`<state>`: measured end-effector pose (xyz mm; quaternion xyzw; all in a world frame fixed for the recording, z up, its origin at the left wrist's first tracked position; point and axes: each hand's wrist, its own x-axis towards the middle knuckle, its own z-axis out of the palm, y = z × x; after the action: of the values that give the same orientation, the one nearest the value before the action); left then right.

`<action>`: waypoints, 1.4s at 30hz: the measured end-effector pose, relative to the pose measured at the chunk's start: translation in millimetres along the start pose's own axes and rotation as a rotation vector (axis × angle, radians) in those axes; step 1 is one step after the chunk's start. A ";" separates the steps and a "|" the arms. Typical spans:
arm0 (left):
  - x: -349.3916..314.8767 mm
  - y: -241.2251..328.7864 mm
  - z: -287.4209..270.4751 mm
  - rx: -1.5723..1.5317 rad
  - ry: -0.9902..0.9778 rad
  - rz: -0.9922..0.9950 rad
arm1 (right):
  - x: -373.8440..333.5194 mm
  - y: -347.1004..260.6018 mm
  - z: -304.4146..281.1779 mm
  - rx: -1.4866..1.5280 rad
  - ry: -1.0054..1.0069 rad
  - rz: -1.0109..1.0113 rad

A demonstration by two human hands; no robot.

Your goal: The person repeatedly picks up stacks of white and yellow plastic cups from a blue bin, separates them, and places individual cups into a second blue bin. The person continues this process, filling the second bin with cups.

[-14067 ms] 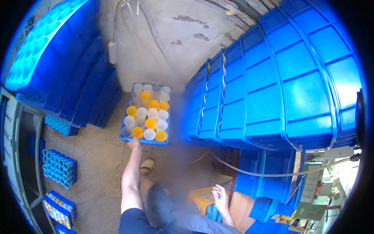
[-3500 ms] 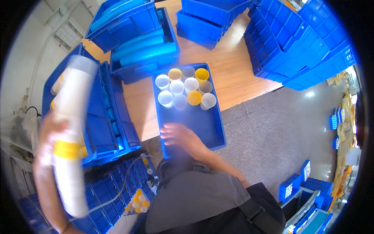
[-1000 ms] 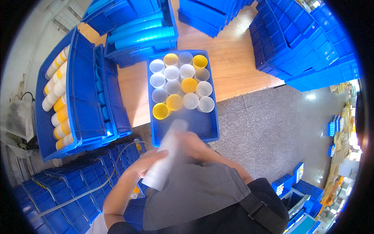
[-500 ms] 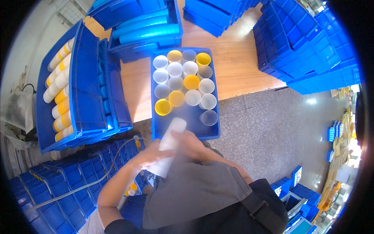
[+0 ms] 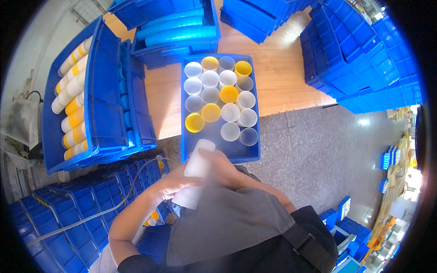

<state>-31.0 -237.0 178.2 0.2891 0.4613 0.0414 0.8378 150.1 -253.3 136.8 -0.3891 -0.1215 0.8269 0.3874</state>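
**Holding a stack of white cups over the blue crate**

The person grips a short stack of white cups [image 5: 195, 173] in both hands, close to the chest and just below the blue crate [image 5: 220, 154]. The left hand [image 5: 175, 183] wraps the stack's lower part; the right hand [image 5: 217, 164] closes around its upper part, probably steadying it. The stack looks matte, pale and tapered. In the crate, white and yellow cups [image 5: 220, 102] stand upright, mouths up, packed in rows.

Bare near end of the blue tray [image 5: 248, 154] open at frame centre, upright cups [image 5: 220, 103] crowding its upper part, stacked blue bins [image 5: 109, 104] walling the left, wooden tabletop [image 5: 282, 77] free to the right.
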 end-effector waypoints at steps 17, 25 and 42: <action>-18.2 -38.2 -15.4 -0.309 -0.040 -0.035 | 10.7 -17.5 -1.6 -0.432 0.035 0.096; -63.9 -24.7 -28.9 -0.102 0.377 0.311 | 43.7 -30.7 -37.1 0.058 -0.206 0.161; -1.9 -24.8 9.2 0.144 0.261 0.663 | -49.7 -10.8 -28.3 -1.764 0.160 -0.891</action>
<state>-29.6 -262.3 170.4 0.4733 0.4474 0.3148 0.6905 196.6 -285.5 150.6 -0.5116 -0.8022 0.1906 0.2415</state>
